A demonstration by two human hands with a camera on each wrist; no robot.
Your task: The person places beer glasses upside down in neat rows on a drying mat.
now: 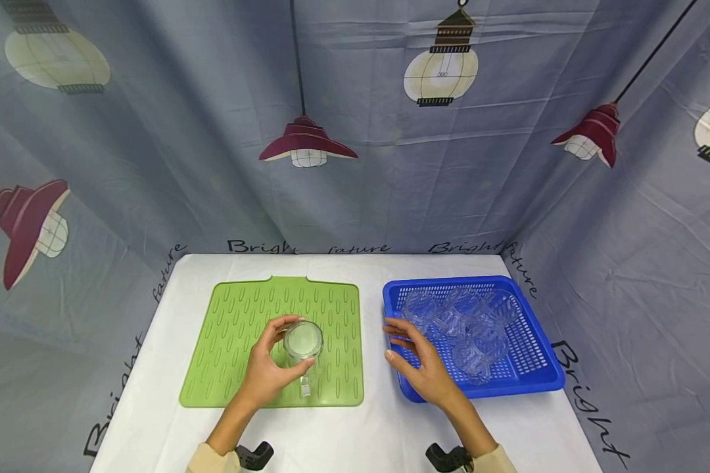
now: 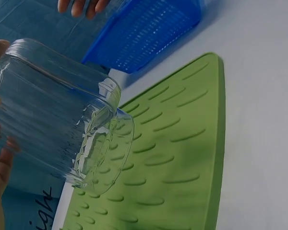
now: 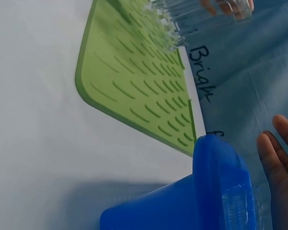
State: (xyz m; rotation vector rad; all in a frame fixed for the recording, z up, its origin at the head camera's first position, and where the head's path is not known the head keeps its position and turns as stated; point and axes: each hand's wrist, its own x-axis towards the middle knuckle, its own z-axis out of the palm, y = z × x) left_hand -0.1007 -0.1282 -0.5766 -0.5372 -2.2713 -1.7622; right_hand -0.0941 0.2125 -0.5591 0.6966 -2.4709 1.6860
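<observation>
A white-covered table [image 1: 384,427] carries the work. On its left part lies a green ribbed mat [image 1: 213,358]. On its right part, apart from the mat, stands a blue basket [image 1: 444,282], which contains clear glassware [image 1: 479,328].

Left hand [image 1: 265,371]: engaged. Thumb and fingers are spread to the width of the glass mug and grip its sides, thumb on the near side, fingers on the far side. The forearm slants up and to the right from the lower edge of the head view; the palm faces the mug.

Right hand [image 1: 427,371]: unloaded. Fingers are extended and lightly bent, with the thumb apart. The hand is at the basket's left rim, fingertips directed up and to the left; contact with the rim cannot be determined.

Glass mug [image 1: 304,339]: located over the right half of the mat. Long axis approximately upright, one end facing the mat; which end is the mouth, and whether it touches the mat, cannot be determined. The handle [image 1: 305,386] points toward the person.
</observation>
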